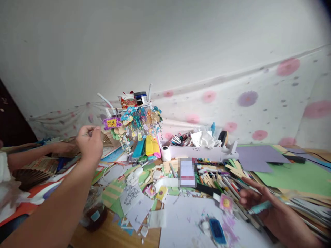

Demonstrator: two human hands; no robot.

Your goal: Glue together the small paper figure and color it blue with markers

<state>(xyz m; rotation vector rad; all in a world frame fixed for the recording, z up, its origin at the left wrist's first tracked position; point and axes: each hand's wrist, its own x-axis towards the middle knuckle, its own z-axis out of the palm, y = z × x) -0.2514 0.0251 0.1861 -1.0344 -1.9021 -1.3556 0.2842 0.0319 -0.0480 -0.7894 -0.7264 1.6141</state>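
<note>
My left hand is raised at left of centre, fingers closed in a pinch; what they hold, if anything, is hidden. Just right of the fingertips is a small purple card with a yellow smiling face, beside a white rack hung with flower and leaf pendants. Whether the card hangs there or from my fingers I cannot tell. Low on the right, my right hand is blurred, with a turquoise pen-like stick across it. White paper lies between the hands, bearing a dark blue glittery rectangle.
Another person's hand reaches in at left, near folding fans. A jar of dark liquid stands under my left forearm. Pens, paper scraps and a white box crowd the table; green paper lies right.
</note>
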